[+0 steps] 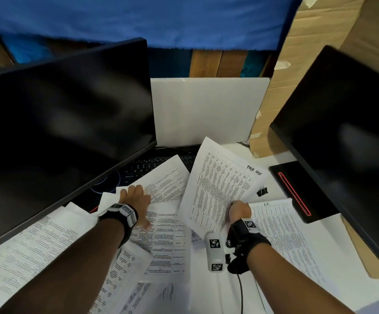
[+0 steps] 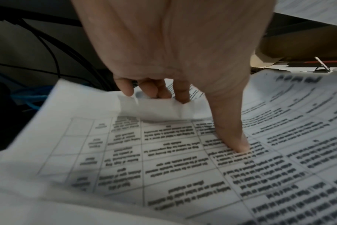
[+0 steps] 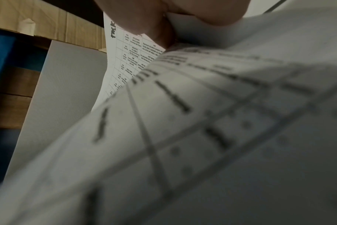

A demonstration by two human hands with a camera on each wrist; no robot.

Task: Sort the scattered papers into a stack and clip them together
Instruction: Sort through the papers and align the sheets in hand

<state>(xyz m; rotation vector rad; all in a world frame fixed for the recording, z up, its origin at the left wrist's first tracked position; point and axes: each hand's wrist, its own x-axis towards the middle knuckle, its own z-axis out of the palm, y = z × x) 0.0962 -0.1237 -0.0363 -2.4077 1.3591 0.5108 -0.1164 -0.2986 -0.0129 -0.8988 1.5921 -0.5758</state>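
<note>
Right hand (image 1: 240,211) pinching lifted printed table sheet (image 1: 222,184), left hand (image 1: 136,197) gripping scattered white printed papers (image 1: 163,234), black binder clip (image 1: 262,191) on white bench (image 1: 274,159), dark monitors (image 1: 66,123) flanking, black keyboard (image 1: 147,165) half covered.

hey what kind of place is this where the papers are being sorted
Most likely an office desk or computer workstation. Two dark monitors stand over a white desk, a black keyboard lies partly under printed sheets, and a binder clip lies nearby. Cardboard behind suggests a makeshift setup.

Papers (image 1: 161,232): white, black text, grid tables. Binder clip (image 1: 262,191): black. Monitors (image 1: 66,123): black. Backdrop cloth (image 1: 138,19) was blue.
</note>
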